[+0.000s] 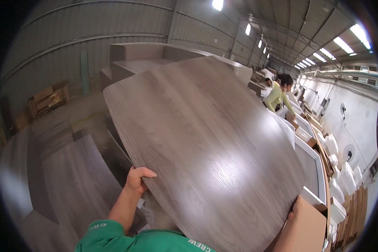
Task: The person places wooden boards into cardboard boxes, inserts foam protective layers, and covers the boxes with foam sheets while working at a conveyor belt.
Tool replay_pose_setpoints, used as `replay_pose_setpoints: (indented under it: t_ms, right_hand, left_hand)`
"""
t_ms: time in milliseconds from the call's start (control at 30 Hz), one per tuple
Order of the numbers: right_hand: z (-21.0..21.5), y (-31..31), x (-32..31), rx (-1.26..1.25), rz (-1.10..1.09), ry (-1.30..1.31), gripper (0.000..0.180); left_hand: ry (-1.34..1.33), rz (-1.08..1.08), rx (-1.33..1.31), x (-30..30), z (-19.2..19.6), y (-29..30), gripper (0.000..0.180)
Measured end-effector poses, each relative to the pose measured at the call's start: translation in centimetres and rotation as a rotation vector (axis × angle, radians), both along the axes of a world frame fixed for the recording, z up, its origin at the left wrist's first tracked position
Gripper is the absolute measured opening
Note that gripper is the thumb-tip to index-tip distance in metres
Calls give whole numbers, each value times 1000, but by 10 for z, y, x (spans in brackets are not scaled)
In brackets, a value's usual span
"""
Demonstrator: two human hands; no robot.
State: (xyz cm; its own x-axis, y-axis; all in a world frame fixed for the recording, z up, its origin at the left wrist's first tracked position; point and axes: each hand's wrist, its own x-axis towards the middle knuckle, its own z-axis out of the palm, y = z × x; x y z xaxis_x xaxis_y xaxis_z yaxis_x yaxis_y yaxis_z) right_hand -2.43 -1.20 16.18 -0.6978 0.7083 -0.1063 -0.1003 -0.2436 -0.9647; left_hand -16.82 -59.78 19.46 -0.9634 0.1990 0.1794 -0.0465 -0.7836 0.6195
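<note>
The fingers of my right hand [295, 207], lower right, are hidden, probably curled under the wood-grain panel [206, 147] it holds mid-frame; my left hand [137, 179] clasps the left edge, thumb on top.

The scene is viewed from the wearer's head, through the left of two fisheye cameras worn side by side. The lens is faced forward and down, over the green shirt [155, 242], which is cut off by the lower edge. The middle of the frame is filled by the wood-grain panel [206, 147], seen close up from above. The left hand [136, 180] and right hand [295, 210] are taken in nearby, low in the frame. Beyond, the corrugated wall [134, 22] and roof [298, 19] are caught from well away, bent toward the black rim; at the hall's far end [287, 66], detail is probably lost to blur.
</note>
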Motion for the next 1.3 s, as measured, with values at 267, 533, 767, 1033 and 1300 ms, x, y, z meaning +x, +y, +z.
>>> replay_pose_setpoints:
  t_ms: [267,533,767,1033,1300]
  right_hand:
    - [49,-46,-140,298,-66,-170,44]
    - [131,-104,-190,303,293,-173,28]
    - [130,-114,-196,-58,341,245,35]
    - [-46,-87,37,1374,-100,-515,57]
    - [-73,-236,310,211,-564,-853,63]
  left_hand:
    - [-13,173,73,-11,-3,-55,46]
    - [197,192,364,-48,40,-69,44]
    - [66,-9,350,10,30,31,53]
    - [143,-132,156,-31,31,0,43]
    - [9,136,23,-56,40,18,41]
